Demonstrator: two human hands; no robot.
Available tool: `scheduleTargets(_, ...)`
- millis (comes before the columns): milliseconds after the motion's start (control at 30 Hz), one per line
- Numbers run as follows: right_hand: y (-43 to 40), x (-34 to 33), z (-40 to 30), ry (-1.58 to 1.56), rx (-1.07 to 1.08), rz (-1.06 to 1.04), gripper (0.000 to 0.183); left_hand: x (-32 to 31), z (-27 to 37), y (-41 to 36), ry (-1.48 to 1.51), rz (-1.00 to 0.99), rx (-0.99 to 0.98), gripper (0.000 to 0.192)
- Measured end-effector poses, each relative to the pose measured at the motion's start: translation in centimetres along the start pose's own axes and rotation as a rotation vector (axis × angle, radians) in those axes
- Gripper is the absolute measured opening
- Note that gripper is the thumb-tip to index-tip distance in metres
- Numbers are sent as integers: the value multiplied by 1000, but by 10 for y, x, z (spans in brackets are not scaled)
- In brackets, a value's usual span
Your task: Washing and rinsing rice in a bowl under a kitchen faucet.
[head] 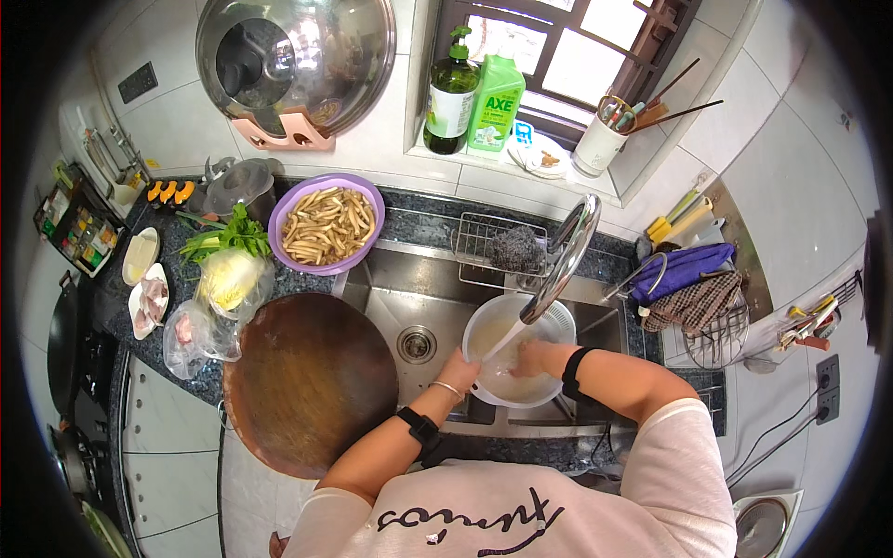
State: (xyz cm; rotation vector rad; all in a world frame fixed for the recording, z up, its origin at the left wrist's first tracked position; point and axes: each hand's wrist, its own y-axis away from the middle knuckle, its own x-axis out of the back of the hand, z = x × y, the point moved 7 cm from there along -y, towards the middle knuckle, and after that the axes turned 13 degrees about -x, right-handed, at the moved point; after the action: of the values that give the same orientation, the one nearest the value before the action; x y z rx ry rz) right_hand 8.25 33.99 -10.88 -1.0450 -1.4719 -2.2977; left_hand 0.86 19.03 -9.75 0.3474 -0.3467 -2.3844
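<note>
My left hand point(462, 371) grips the near-left rim of a white plastic washing bowl point(474, 390) with a slotted strainer side. Inside the bowl, my right hand point(534, 357) dips its fingers into cloudy, whitish water point(499, 370). The water hides what those fingers touch. From the curved chrome faucet point(568, 258) a stream runs into the bowl, between my two hands. The bowl stands over the stainless steel sink point(391, 293), right of its drain point(416, 344).
A large round wooden board point(310, 383) overlaps the sink's left side. Beyond it sit a purple basin point(278, 240) of mushrooms, bagged cabbage point(234, 282) and a plate of meat point(150, 300). A wire rack point(481, 240) holding a steel scrubber point(516, 249) spans the sink's back edge.
</note>
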Motion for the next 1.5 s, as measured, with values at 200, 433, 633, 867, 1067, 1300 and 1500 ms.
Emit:
scheduleTargets(200,26,-4,-40,-71,49,40,47,-4,-2,-5,22,11,-69,35)
scheduleTargets(433,12,37,-65,-78,343,202,33,-1,-13,-8,26,-19,-37,36)
scheduleTargets(633,13,67,-7,-1093,167,150,31,-2,-17,-11,98,-58,-43,36)
scheduleTargets(867,4,31,-20,-138,137,361,45,-2,-14,-12,36,-54,-112,38)
scheduleTargets(1067,22,-5,-52,-93,288,266,43,1,-21,-17,47,-62,-94,40)
scheduleTargets(1300,39,2,-43,-274,392,170,31,2,-16,-14,75,-65,-92,37)
scheduleTargets(1500,21,33,-26,-743,199,243,27,-3,-7,-12,62,-107,-135,40)
